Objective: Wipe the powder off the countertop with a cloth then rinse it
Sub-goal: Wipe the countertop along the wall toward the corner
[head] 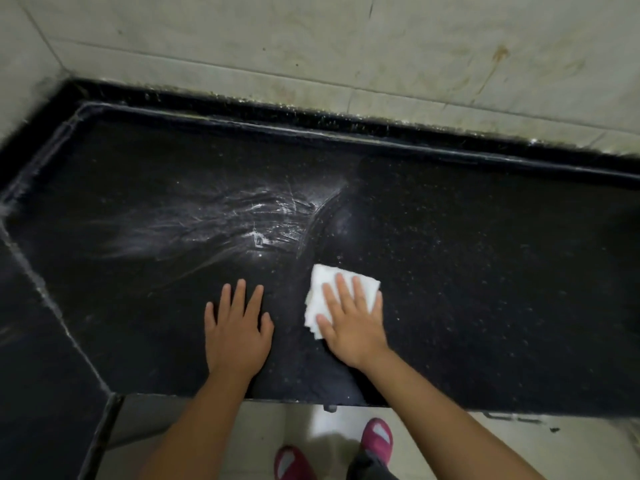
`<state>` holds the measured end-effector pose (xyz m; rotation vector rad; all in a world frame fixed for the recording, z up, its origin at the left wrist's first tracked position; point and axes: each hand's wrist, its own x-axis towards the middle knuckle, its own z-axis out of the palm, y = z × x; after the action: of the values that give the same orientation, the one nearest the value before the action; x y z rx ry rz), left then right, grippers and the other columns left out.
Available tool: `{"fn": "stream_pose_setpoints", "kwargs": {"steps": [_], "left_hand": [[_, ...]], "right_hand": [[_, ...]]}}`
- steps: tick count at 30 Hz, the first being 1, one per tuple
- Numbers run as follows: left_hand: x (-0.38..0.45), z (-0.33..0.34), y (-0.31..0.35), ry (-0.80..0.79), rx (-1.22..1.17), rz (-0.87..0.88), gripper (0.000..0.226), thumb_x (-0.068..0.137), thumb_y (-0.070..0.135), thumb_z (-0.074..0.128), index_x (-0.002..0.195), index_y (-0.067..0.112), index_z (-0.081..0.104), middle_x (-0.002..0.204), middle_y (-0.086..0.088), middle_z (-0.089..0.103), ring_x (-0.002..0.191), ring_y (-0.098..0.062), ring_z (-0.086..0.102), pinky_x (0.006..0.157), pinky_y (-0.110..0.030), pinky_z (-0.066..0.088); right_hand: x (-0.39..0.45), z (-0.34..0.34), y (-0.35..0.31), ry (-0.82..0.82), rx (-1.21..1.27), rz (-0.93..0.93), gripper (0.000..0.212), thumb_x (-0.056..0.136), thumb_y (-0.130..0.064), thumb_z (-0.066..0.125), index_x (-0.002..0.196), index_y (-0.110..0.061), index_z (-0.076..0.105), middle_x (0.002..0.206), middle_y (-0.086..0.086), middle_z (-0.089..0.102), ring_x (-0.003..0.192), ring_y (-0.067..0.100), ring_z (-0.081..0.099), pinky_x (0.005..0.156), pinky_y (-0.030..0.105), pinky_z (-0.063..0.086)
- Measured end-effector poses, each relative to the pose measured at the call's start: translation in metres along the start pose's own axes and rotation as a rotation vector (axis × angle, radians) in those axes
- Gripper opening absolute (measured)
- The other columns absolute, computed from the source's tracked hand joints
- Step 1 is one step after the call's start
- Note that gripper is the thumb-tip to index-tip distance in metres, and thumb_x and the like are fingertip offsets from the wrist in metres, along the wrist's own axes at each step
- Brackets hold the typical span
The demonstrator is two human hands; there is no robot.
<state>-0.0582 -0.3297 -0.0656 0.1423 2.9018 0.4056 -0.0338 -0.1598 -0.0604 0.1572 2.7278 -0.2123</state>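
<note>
Evidently bracing, the left hand [237,329] lies flat with straight fingers on the dark surface [485,289], while the right hand [349,323] presses flat fingers on the cloth [320,284], near the powder [242,220] streaks just beyond.

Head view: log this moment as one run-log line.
stage: wiping | right hand: presses white cloth flat on black countertop | left hand: flat on counter | powder smear: remains, beyond left hand
</note>
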Motion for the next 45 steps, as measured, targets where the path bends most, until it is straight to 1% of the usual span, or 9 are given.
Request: {"fn": "stream_pose_setpoints", "kwargs": {"steps": [4,10,15,21,31,35,39,42,45], "left_hand": [[0.004,-0.015,-0.014,0.03,-0.042,-0.049,0.049,0.099,0.034,0.025,0.146,0.025,0.014,0.156,-0.001,0.004,0.143,-0.018,-0.005,0.114,-0.039,-0.001],[-0.016,-0.02,-0.062,0.15,-0.057,-0.163,0.046,0.097,0.027,0.038,0.141,0.017,0.033,0.153,-0.007,0.018,0.143,-0.024,0.005,0.113,-0.044,0.005],[-0.012,-0.015,-0.07,0.118,-0.02,-0.246,0.049,0.099,0.034,0.025,0.146,0.023,0.016,0.156,-0.003,0.004,0.143,-0.018,-0.002,0.113,-0.041,-0.001],[-0.009,-0.008,-0.071,0.104,-0.011,-0.251,0.05,0.099,0.036,0.02,0.147,0.024,0.011,0.156,-0.002,0.001,0.143,-0.018,-0.005,0.113,-0.042,-0.003],[-0.006,0.0,-0.077,0.133,-0.029,-0.238,0.082,0.073,0.051,-0.006,0.143,0.023,0.027,0.154,-0.004,0.015,0.143,-0.019,0.005,0.113,-0.042,0.0],[-0.005,-0.005,-0.075,0.137,-0.041,-0.245,0.077,0.078,0.051,-0.002,0.143,0.022,0.028,0.153,-0.005,0.017,0.143,-0.02,0.007,0.113,-0.043,0.002],[-0.005,-0.004,-0.076,0.124,-0.013,-0.236,0.066,0.086,0.048,0.006,0.143,0.022,0.027,0.153,-0.005,0.016,0.143,-0.02,0.008,0.113,-0.044,0.002],[-0.005,-0.001,-0.077,0.154,-0.022,-0.244,0.067,0.083,0.045,0.011,0.136,0.018,0.043,0.146,-0.01,0.035,0.137,-0.026,0.027,0.11,-0.049,0.015],[-0.003,0.001,-0.079,0.184,0.064,-0.217,0.053,0.084,0.036,0.029,0.122,0.014,0.059,0.129,-0.013,0.055,0.122,-0.03,0.049,0.104,-0.048,0.03]], "right_hand": [[-0.016,0.041,-0.051,0.148,-0.066,-0.207,0.065,0.098,-0.042,-0.002,0.127,-0.025,0.054,0.13,0.001,0.057,0.127,0.026,0.033,0.106,0.049,0.011],[-0.058,0.062,-0.028,0.208,-0.104,-0.3,0.051,0.098,-0.044,0.004,0.138,-0.032,0.032,0.153,-0.009,0.021,0.144,0.014,-0.01,0.11,0.043,0.004],[-0.059,0.035,0.064,0.162,-0.079,0.072,0.058,0.097,-0.048,0.002,0.131,-0.021,0.041,0.139,0.008,0.047,0.127,0.032,0.039,0.09,0.063,0.039],[0.025,-0.032,0.084,0.068,-0.066,0.344,0.056,0.1,-0.038,0.017,0.149,-0.018,0.0,0.157,0.006,-0.006,0.143,0.031,-0.003,0.115,0.049,0.0],[0.097,-0.013,-0.092,0.06,-0.137,-0.28,0.062,0.093,-0.049,-0.002,0.149,-0.021,-0.003,0.157,0.003,-0.011,0.143,0.028,-0.012,0.112,0.043,-0.015],[0.04,0.013,-0.049,0.08,-0.173,-0.423,0.063,0.096,-0.046,-0.003,0.136,-0.022,0.04,0.141,0.003,0.047,0.132,0.026,0.038,0.111,0.038,0.003],[0.009,0.001,0.049,0.057,-0.141,-0.199,0.066,0.094,-0.054,-0.003,0.139,-0.022,0.033,0.14,0.004,0.047,0.131,0.019,0.028,0.107,0.038,0.011],[0.047,-0.029,0.087,0.077,-0.078,-0.009,0.084,0.076,-0.069,-0.011,0.147,-0.028,0.005,0.156,-0.006,0.003,0.144,0.015,-0.001,0.113,0.04,0.0],[0.105,-0.057,0.071,0.071,-0.022,0.157,0.057,0.098,-0.045,0.016,0.148,-0.023,0.002,0.157,-0.001,-0.006,0.144,0.022,-0.007,0.116,0.045,-0.004]]}}
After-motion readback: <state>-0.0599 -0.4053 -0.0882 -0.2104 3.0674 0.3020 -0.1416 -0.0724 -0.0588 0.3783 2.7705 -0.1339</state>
